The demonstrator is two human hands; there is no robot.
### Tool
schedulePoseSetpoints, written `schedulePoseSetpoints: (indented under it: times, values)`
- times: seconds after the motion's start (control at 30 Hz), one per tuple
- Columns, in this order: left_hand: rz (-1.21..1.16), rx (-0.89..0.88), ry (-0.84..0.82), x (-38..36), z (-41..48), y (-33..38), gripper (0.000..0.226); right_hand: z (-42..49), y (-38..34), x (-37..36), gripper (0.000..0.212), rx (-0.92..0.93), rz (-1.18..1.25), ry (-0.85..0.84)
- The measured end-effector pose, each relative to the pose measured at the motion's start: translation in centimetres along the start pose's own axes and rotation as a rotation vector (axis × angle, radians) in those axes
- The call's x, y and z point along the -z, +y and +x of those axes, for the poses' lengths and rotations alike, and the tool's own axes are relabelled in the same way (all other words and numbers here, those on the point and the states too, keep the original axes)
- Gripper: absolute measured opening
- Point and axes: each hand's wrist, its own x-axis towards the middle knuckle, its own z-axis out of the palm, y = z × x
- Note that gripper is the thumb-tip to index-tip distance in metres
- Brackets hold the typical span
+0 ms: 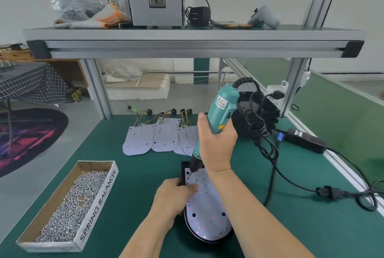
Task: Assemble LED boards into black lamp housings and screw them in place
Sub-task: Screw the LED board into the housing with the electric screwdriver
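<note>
Gripping a teal electric screwdriver (220, 112) around its lower body, the right hand (217, 145) has all fingers wrapped tightly round the tool, which stands nearly upright and leans slightly away from the person. Its bit meets the far left corner of a white LED board (207, 205) dotted with red and orange points. That board lies inside a black lamp housing (183, 172) on the green table (135, 185), directly in front of the person. The left hand (172, 197) holds the housing's left edge with curled fingers, one fingertip pressing on the board. To the left sits an open cardboard box (97, 203), printed SPRING BALANCER, full of silver screws (66, 205). Farther back, several spare LED boards (153, 137) with wire tails lie side by side, partly overlapping. A stack of black housings (257, 110) stands behind the screwdriver, and a black power adapter (304, 140) lies to the right, its cable looping across the table.
</note>
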Motion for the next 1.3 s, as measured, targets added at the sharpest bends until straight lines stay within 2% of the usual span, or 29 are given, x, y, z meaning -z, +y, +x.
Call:
schedulePoseSetpoints:
  times: [0.67, 0.8, 0.97, 1.1, 1.3]
  values:
    - [-0.032, -0.004, -0.017, 0.1, 0.1, -0.2, 0.052, -0.9, 0.1, -0.7, 0.027, 0.097, -0.041, -0.123]
    - [-0.020, -0.014, -0.002, 0.0, 0.1, -0.4, 0.045, -1.0, 0.3, -0.8, 0.027, 0.092, -0.044, -0.118]
    - [0.007, -0.036, 0.022, -0.1, 0.2, -0.6, 0.052, -1.2, 0.7, -0.9, 0.024, -0.001, -0.054, -0.133]
    - [0.026, -0.036, 0.049, -0.2, -0.1, -0.5, 0.042, -1.6, 0.8, -1.3, 0.023, 0.021, -0.089, -0.134]
    - [0.010, -0.038, 0.040, 0.0, -0.4, -0.2, 0.052, -1.6, 0.6, -0.5, 0.027, 0.024, -0.064, -0.110]
